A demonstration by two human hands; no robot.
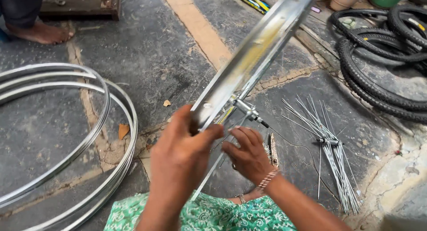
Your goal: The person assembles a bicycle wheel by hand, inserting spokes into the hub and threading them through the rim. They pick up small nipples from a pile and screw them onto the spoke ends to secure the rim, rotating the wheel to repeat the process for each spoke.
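**Steel rim held on edge above a stone floor, spokes close by**

The person's left hand is clenched around the near end of a shiny wheel rim, thumb over the upper edge and fingers wrapped behind it. The rim stands on edge and tilted, running from that hand up toward the top of the view, where it passes out of the frame. The right hand sits just below and to the right of the rim, fingers curled toward the thin spokes under it; whether it pinches a spoke or only touches one cannot be told, since the fingertips blur into the metal there. Beside its fingertips a hub with its dark axle tip points right.

To the right, a second hub with a fan of loose spokes lies flat on the floor, near the right hand but apart from it. Black tyres are piled at the top right, well apart from the hands. At the left, stacked bare rims curve along the floor, their outer edge near the left forearm. Between these rims and the held rim the dark stone lies open. A bare foot of another person rests at the top left. Green patterned cloth covers the person's lap along the bottom edge.
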